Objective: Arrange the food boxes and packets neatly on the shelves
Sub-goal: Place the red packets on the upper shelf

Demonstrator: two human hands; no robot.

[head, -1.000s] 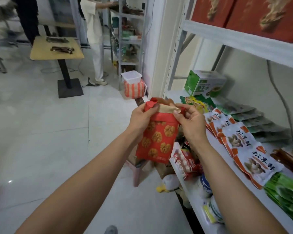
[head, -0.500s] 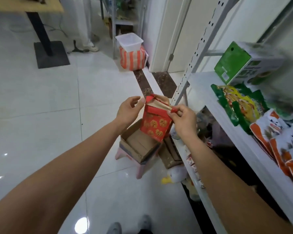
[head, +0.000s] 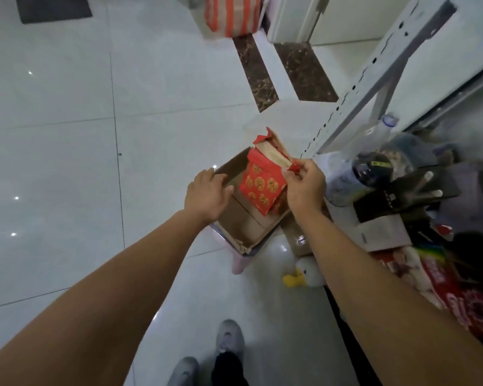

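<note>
1. My right hand [head: 304,188] holds the red cookie-print food box [head: 262,188] over the open brown cardboard carton [head: 243,227].
2. My left hand [head: 207,193] rests on the carton's left rim.
3. The carton sits on the floor [head: 67,135], left of the grey metal shelf upright [head: 354,87].

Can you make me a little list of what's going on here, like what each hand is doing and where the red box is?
Right hand: pinching the open top flap of the red food box
Left hand: empty, open, resting on the cardboard box edge
Red food box: tilted, top open, above the cardboard box
Cardboard box: open, on a pink stool
Nearby on floor: toy duck
</note>
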